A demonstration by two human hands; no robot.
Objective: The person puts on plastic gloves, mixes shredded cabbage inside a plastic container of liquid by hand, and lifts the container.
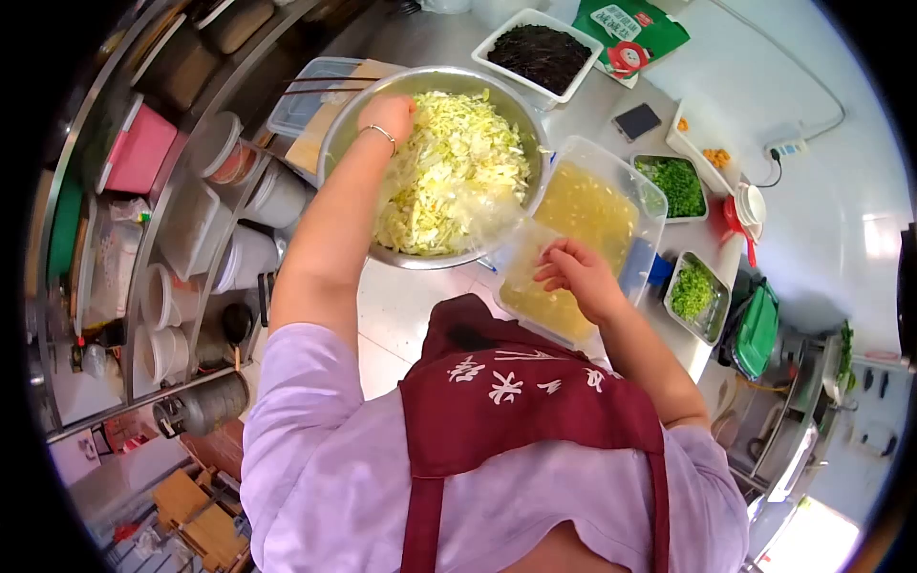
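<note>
A large steel bowl holds a heap of chopped pale green cabbage. My left hand, with a bracelet on the wrist, is closed at the bowl's upper left, against the cabbage; what it grips is hidden. My right hand has its fingers curled together above a clear plastic tub of yellowish liquid with pale bits. A thin transparent plastic bag stretches between the bowl's lower right and my right hand, whose fingers seem pinched on its edge.
Behind the bowl stand a white tray of dark strips and a green packet. A phone and trays of chopped greens lie at the right. Chopsticks rest by the bowl; shelves line the left.
</note>
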